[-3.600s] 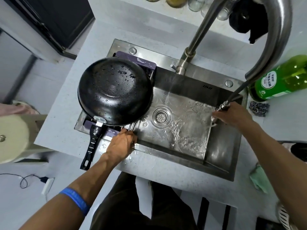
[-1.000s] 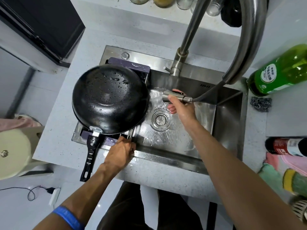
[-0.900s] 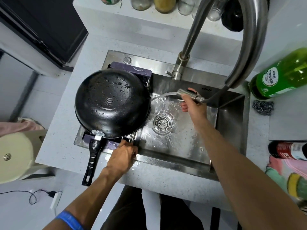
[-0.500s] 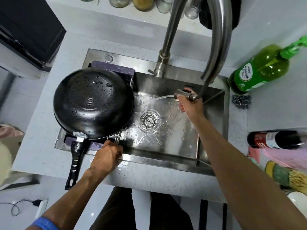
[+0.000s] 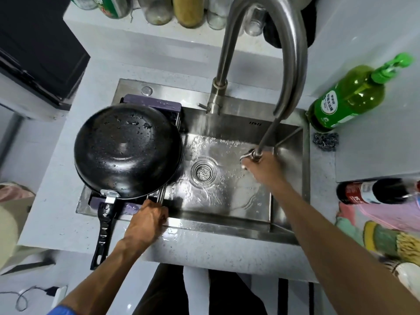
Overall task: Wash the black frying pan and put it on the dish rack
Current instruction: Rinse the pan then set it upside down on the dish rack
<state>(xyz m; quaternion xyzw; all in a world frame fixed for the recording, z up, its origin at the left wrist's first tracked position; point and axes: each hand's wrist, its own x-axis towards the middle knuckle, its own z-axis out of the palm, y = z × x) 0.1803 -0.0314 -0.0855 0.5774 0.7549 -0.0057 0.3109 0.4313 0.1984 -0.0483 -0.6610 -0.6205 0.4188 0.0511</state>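
The black frying pan [image 5: 127, 148] lies upside down and wet on the purple-framed dish rack [image 5: 152, 103] over the left part of the steel sink [image 5: 227, 201]. Its black handle [image 5: 103, 233] sticks out toward me over the counter edge. My left hand [image 5: 145, 221] grips the rack's front bars at the sink's front rim, just right of the handle. My right hand [image 5: 261, 167] holds the pull-out spray head [image 5: 250, 154] low over the right side of the basin. Water lies across the sink floor around the drain [image 5: 203, 171].
The tall curved faucet [image 5: 284, 53] arches over the sink with its hose pulled down. A green soap bottle [image 5: 347, 96] and a steel scourer [image 5: 325, 140] sit on the counter at right. Bottles and cloths lie at the right edge; jars line the back ledge.
My right hand has carried the spray head from the middle of the basin to its right side and lower down. The pan and my left hand have stayed in place.
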